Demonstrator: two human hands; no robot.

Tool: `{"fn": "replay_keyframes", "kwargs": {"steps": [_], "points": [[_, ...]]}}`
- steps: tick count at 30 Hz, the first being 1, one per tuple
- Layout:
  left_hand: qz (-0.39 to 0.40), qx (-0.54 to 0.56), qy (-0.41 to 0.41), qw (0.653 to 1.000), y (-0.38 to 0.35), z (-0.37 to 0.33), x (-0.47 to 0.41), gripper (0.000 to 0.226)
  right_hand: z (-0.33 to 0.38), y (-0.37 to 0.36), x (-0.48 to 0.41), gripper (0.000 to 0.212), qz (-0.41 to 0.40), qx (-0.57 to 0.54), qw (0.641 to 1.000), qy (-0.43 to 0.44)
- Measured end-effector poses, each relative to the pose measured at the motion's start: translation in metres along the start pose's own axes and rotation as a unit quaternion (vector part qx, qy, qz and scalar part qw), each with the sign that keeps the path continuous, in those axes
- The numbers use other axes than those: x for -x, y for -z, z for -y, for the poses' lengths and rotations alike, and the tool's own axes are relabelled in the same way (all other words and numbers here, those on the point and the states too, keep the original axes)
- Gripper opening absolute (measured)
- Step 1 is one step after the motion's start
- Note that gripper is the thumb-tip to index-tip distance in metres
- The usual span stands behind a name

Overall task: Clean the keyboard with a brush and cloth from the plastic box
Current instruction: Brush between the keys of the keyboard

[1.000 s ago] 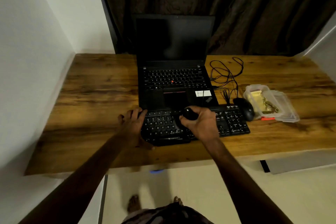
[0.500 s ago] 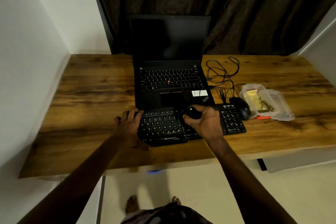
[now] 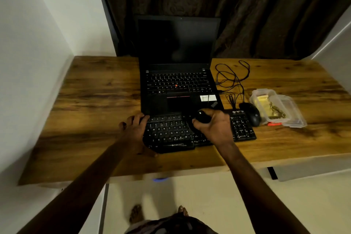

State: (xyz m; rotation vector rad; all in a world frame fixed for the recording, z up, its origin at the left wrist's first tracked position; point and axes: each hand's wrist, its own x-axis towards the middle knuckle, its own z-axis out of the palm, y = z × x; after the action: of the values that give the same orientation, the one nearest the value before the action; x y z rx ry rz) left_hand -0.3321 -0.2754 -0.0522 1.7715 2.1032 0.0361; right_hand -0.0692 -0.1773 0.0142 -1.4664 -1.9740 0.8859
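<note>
Right grip (image 3: 212,127) is wrapped round the brush (image 3: 202,117), knob poking out the top. Can't see the bristles, they're under my palm over the middle of the keyboard (image 3: 171,135). Left grip (image 3: 133,129) lies spread flat on the keyboard's end, just left of that, bracing it. The cloth (image 3: 266,104) sits in the box (image 3: 296,119), well off to the right past the mouse (image 3: 250,113). My worry: the laptop (image 3: 178,100) sits right behind my grips, so hard strokes could flick dust onto its keys. Too much pressure might also pop a keycap.
</note>
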Motion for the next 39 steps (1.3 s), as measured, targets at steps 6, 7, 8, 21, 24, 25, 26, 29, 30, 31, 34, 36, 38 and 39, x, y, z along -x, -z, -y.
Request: {"fn": "replay_keyframes", "kwargs": {"steps": [6, 7, 8, 21, 24, 25, 26, 29, 30, 31, 34, 36, 38, 39], "points": [[0.000, 0.003, 0.008, 1.000, -0.001, 0.000, 0.000, 0.153, -0.018, 0.028, -0.005, 0.022, -0.042, 0.033, 0.998, -0.036], [-0.003, 0.001, 0.006, 1.000, -0.001, -0.001, 0.001, 0.153, -0.020, 0.033, -0.006, 0.023, -0.053, 0.049, 0.997, -0.040], [-0.003, 0.001, 0.004, 1.000, 0.000, -0.001, 0.001, 0.153, -0.022, 0.035, -0.006, 0.022, -0.060, 0.064, 0.995, -0.039], [0.006, 0.002, 0.000, 1.000, 0.001, 0.002, 0.000, 0.155, -0.005, -0.006, -0.003, 0.014, 0.007, -0.035, 0.999, -0.016], [0.000, 0.005, 0.004, 1.000, 0.000, 0.001, 0.000, 0.154, -0.021, 0.016, -0.007, 0.026, -0.024, -0.016, 0.998, -0.047], [0.000, 0.005, 0.005, 1.000, 0.000, 0.000, 0.000, 0.153, -0.025, 0.023, -0.008, 0.028, -0.038, 0.000, 0.998, -0.050], [0.000, 0.005, 0.005, 1.000, 0.000, 0.000, 0.001, 0.153, -0.029, 0.028, -0.010, 0.028, -0.052, 0.015, 0.997, -0.048], [-0.001, 0.004, 0.004, 1.000, 0.000, -0.001, 0.001, 0.152, -0.033, 0.034, -0.013, 0.021, -0.070, 0.059, 0.995, -0.028], [-0.002, 0.002, 0.005, 1.000, 0.000, 0.000, 0.001, 0.152, -0.031, 0.031, -0.013, 0.019, -0.069, 0.066, 0.995, -0.017], [-0.002, 0.001, 0.007, 1.000, 0.000, 0.000, 0.001, 0.153, -0.028, 0.026, -0.012, 0.018, -0.061, 0.063, 0.996, -0.007], [0.006, 0.002, 0.010, 1.000, 0.001, -0.001, 0.001, 0.155, -0.014, 0.005, -0.006, 0.015, -0.011, 0.040, 0.999, 0.006], [0.009, 0.004, 0.011, 1.000, 0.002, -0.002, 0.001, 0.155, -0.007, -0.006, -0.004, 0.011, 0.003, 0.016, 1.000, 0.009], [0.010, 0.009, 0.011, 1.000, 0.003, -0.002, 0.001, 0.155, -0.005, -0.006, -0.004, 0.008, 0.003, -0.025, 1.000, 0.007], [0.010, 0.011, 0.010, 1.000, 0.003, -0.002, 0.001, 0.155, -0.005, -0.002, -0.004, 0.008, 0.004, -0.038, 0.999, 0.001]]}}
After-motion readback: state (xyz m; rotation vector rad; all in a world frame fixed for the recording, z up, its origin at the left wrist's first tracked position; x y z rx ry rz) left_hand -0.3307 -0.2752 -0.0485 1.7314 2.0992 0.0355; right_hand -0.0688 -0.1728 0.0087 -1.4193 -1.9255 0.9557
